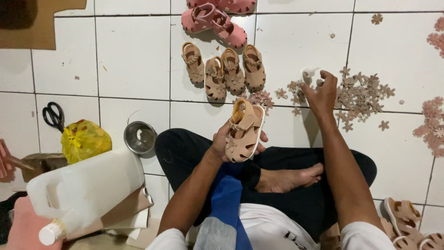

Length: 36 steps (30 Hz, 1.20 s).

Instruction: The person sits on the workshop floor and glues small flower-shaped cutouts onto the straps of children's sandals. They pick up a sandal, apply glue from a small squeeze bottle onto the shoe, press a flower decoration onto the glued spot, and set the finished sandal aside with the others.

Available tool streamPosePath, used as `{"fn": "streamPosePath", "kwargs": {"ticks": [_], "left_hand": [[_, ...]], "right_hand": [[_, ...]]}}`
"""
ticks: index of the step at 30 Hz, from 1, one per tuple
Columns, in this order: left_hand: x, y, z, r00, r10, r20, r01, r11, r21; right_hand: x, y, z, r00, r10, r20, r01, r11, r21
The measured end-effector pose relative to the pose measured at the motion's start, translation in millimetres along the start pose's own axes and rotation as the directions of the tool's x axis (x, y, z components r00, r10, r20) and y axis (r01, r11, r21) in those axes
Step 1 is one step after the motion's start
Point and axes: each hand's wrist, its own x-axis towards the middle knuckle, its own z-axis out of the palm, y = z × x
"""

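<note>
I sit cross-legged on a white tiled floor. My left hand (pixel 225 142) holds a small tan child's sandal (pixel 243 130) over my lap, sole side toward my palm. My right hand (pixel 320 92) reaches forward over the floor, fingers pinched together near a scatter of small tan flower-shaped pieces (pixel 360 95); whether it holds one I cannot tell. Several finished tan sandals (pixel 225 69) stand in a row beyond, with pink sandals (pixel 213 19) behind them.
A white plastic jug (pixel 88 187) lies at my left on cardboard. Near it are a steel bowl (pixel 139 137), a yellow plastic bag (pixel 84 139) and black scissors (pixel 54 115). Pink flower pieces (pixel 432 125) lie at right; more tan sandals (pixel 407 220) at lower right.
</note>
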Motion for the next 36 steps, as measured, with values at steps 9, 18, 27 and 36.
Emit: {"fn": "streamPosePath", "kwargs": {"ticks": [9, 18, 27, 36], "left_hand": [[-3, 0, -2, 0.978, 0.091, -0.189, -0.076, 0.993, 0.085], [-2, -1, 6, 0.943, 0.199, -0.268, -0.128, 0.957, 0.259], [-13, -20, 16, 0.976, 0.143, -0.161, -0.065, 0.909, 0.411], [-25, -32, 33, 0.988, 0.141, -0.061, -0.107, 0.917, 0.385]], "right_hand": [[16, -6, 9, 0.998, 0.044, -0.053, -0.034, 0.985, 0.169], [-76, -12, -40, 0.985, 0.128, 0.118, -0.165, 0.475, 0.865], [-164, -25, -78, 0.922, 0.088, 0.377, -0.384, 0.100, 0.918], [-204, -87, -152, 0.974, -0.218, -0.057, 0.199, 0.714, 0.672]]}}
